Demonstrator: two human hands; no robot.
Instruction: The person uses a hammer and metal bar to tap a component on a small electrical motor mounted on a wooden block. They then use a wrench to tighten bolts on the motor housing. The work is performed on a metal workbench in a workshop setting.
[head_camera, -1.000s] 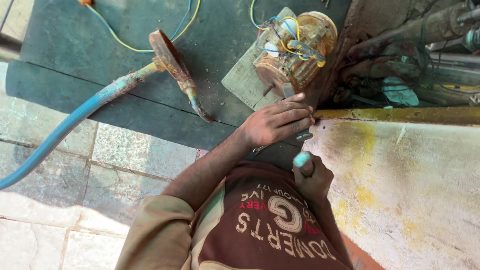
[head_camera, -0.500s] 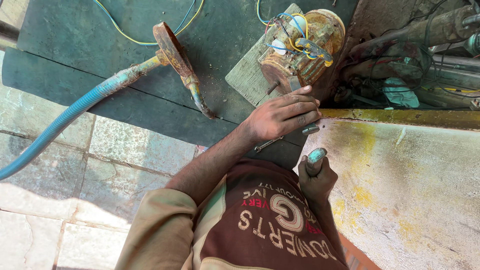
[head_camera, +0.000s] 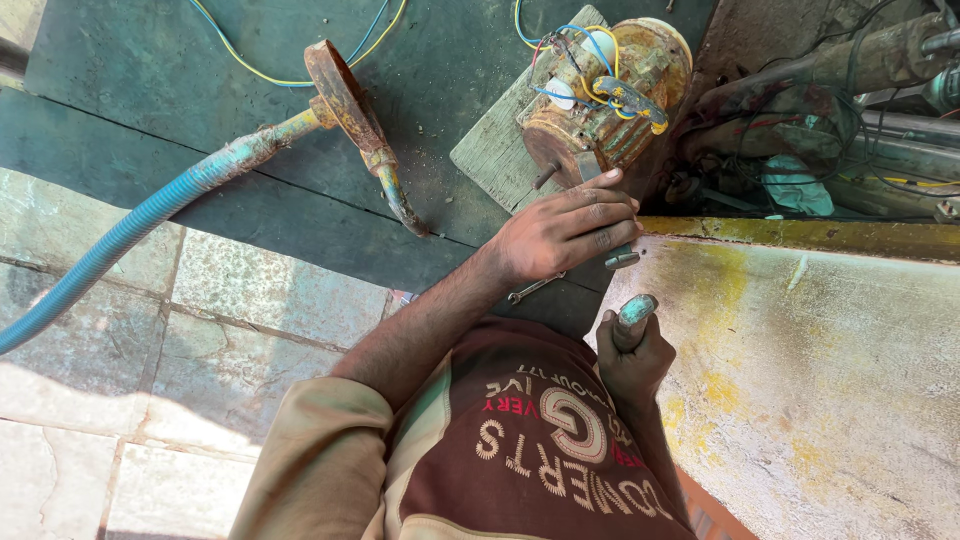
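Near the middle of the frame, our left hand (head_camera: 565, 232) lies flat with fingers stretched out together, pressing a small metal tool (head_camera: 621, 257) against the top edge of the pale, yellow-stained slab (head_camera: 830, 370) at lower right. Just below it, our right hand (head_camera: 630, 350) is curled tight in a fist around a teal-tipped handle (head_camera: 636, 310), thumb up. A small spanner (head_camera: 533, 288) sits on the dark worktop (head_camera: 150, 100) right under the left wrist. Up top, the rusty motor (head_camera: 600, 95) with its blue and yellow wires rests on a wooden block (head_camera: 495, 155), and at upper left there's a rusty fitting (head_camera: 345, 100) joined to a blue hose (head_camera: 110, 245).
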